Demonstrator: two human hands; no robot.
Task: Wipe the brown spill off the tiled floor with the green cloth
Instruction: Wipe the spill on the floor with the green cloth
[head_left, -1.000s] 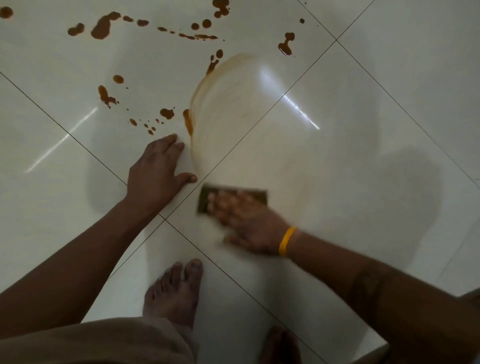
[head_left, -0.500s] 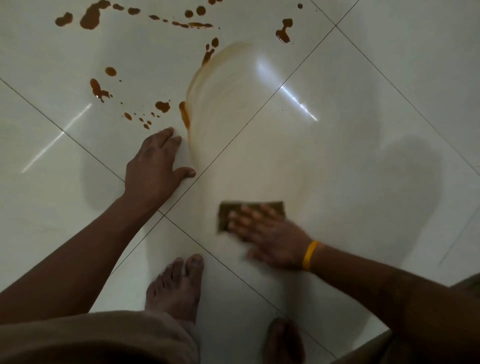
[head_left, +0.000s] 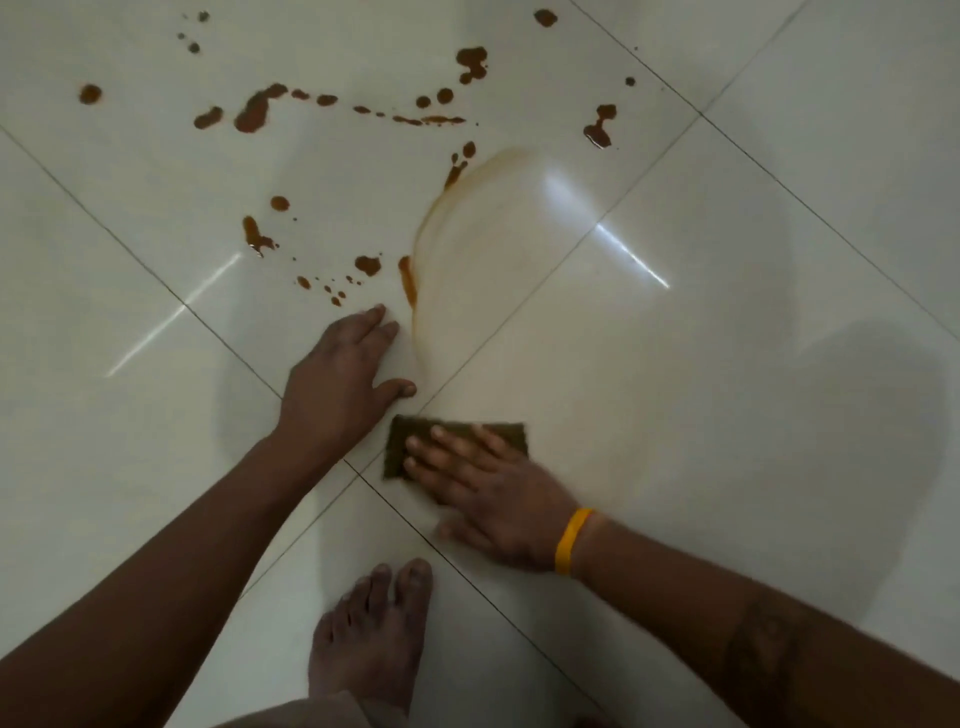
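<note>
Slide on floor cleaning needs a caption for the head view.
Right hand presses green cloth on tiled floor; brown spill remains beyond.

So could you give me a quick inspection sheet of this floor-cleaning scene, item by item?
Surface: glossy pale tiled floor with dark grout lines and light glare; a smeared, partly wiped patch with a brownish edge.
Job's things: green cloth flat on the floor; brown spill remains as scattered drops and blotches on the far tile.
Clutter: nothing seen.
Hands: right hand presses flat on the cloth, fingers straight; left hand rests flat on the floor beside the wiped patch.
Cables: nothing seen.
Surroundings: a bare foot near the bottom edge, a yellow wristband on the right wrist, the person's shadow on the right tiles.
</note>
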